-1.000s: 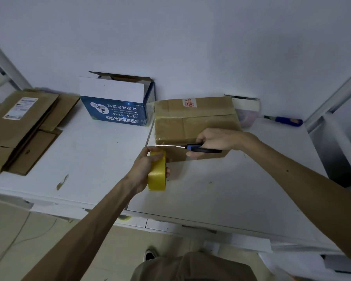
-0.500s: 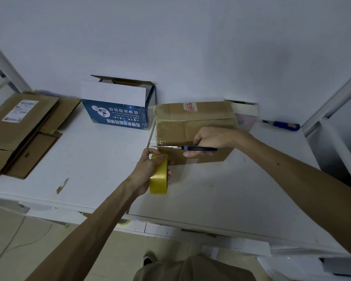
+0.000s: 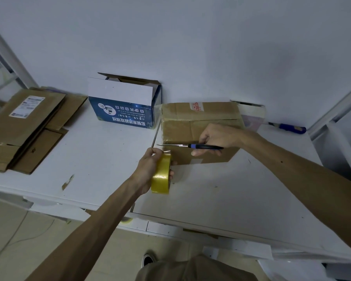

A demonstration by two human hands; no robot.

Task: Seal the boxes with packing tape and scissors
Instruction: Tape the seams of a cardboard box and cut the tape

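The left hand (image 3: 148, 169) grips the yellow tape roll (image 3: 160, 176), the right hand (image 3: 215, 137) grips the scissors (image 3: 190, 146). Pull tight, then snip beside the cardboard box (image 3: 199, 124)

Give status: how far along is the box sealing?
Done: the brown box is closed, and glossy tape appears to run over its top. In hand: left hand grips the yellow tape roll, right hand holds scissors with blades just above the roll, apparently cutting the strip. To do: the blue and white box behind stands open, untaped.
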